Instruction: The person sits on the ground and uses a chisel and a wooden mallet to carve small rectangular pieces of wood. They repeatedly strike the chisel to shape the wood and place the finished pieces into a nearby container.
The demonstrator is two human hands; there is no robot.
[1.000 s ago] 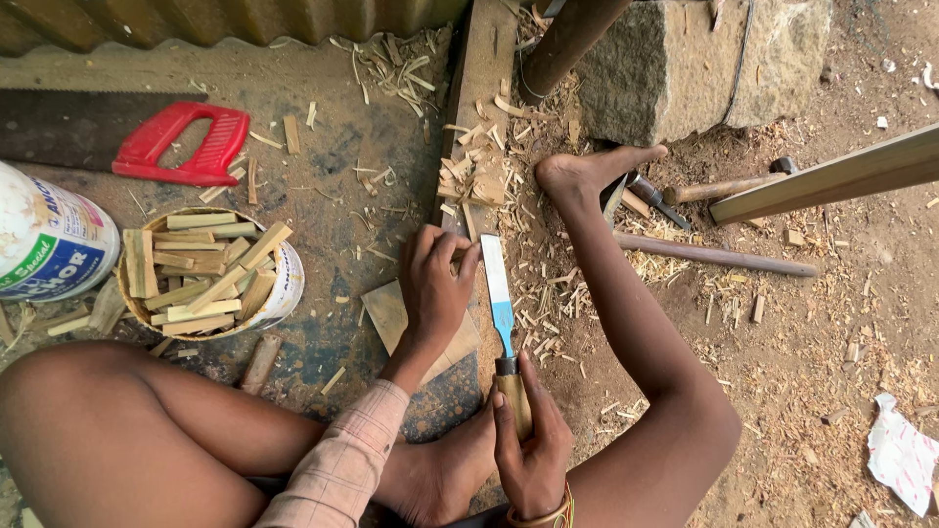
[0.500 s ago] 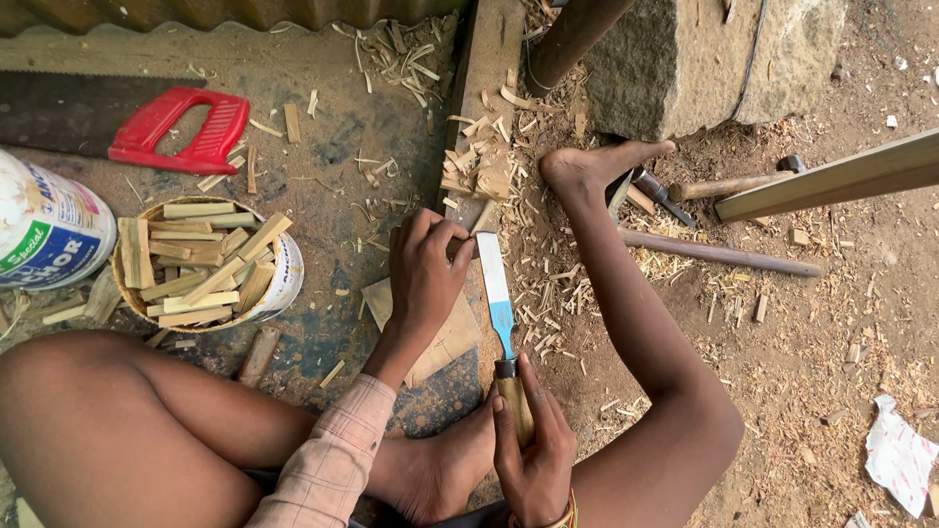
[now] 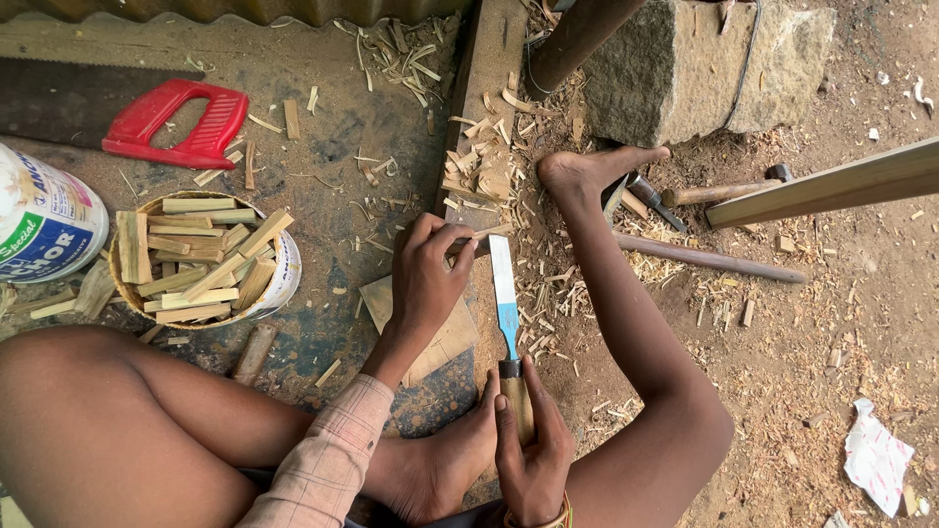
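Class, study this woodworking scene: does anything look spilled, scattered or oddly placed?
Wood shavings and offcuts lie scattered over the ground rather than in the tub of wood strips. The chisel blade, held by the right hand, lies close beside a bare foot.

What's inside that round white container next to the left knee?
The round white container is heaped with short cut wooden sticks, piled crosswise up to the rim and slightly over it. Its bottom and anything beneath the top layers are covered by the sticks.
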